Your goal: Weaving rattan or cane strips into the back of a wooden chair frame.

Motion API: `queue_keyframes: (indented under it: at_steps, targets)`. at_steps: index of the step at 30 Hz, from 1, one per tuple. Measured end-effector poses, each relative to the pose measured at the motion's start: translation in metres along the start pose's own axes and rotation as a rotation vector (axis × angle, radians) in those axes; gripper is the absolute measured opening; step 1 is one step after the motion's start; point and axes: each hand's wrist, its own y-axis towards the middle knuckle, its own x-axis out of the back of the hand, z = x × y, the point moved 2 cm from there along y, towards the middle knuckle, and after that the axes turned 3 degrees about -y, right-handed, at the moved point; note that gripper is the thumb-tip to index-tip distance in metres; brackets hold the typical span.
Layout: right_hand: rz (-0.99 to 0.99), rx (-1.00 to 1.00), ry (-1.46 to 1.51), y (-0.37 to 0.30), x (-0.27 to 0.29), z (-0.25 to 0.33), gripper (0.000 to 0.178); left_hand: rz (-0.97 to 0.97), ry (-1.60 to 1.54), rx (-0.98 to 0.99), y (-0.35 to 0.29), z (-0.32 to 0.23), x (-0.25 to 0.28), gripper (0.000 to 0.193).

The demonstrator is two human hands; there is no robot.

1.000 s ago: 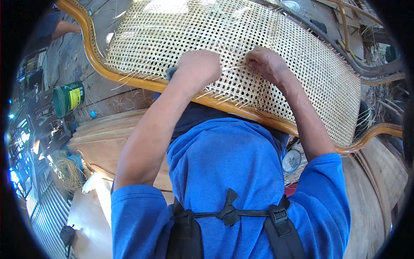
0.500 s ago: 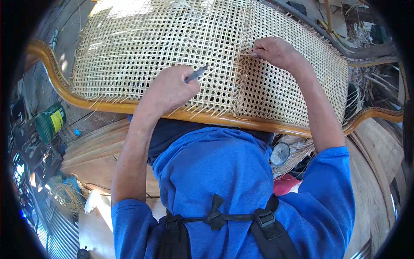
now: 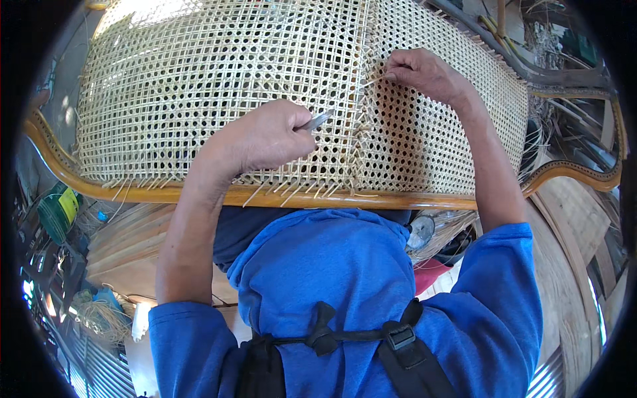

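Woven cane webbing [image 3: 219, 99] spreads across a curved, varnished wooden frame [image 3: 398, 200] in front of me. My left hand [image 3: 265, 138] is closed around a small grey metal tool with a narrow tip [image 3: 320, 120]; its handle is hidden in the fist. The tip sits over the weave, left of a raised, braided seam [image 3: 360, 142]. To the right of that seam, my right hand [image 3: 424, 73] pinches a thin cane strand [image 3: 373, 81] that runs left toward the seam. Loose cane ends [image 3: 285, 194] stick out over the frame's near edge.
Wooden boards [image 3: 133, 242] lie below the frame at left, with a green can [image 3: 58, 213] beside them. A bundle of cane strips [image 3: 103, 317] rests lower left. A round, glassy object [image 3: 421, 232] is near my right side. More curved frame [image 3: 577, 174] extends at right.
The view has shifted, so the webbing and frame sit further left. My left hand has turned slightly with the tool. The strand at my right fingertips now shows more plainly.
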Motion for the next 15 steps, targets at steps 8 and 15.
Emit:
queue_keyframes:
  at_steps: [8, 15]
  targets:
    - [-0.022, 0.133, -0.070, -0.002, 0.005, 0.014, 0.022, -0.094, 0.159, -0.052, -0.001, 0.004, -0.005, 0.022]
    - [-0.123, 0.331, -0.201, 0.008, -0.004, 0.014, 0.022, -0.128, 0.187, 0.020, -0.016, 0.004, -0.008, 0.020]
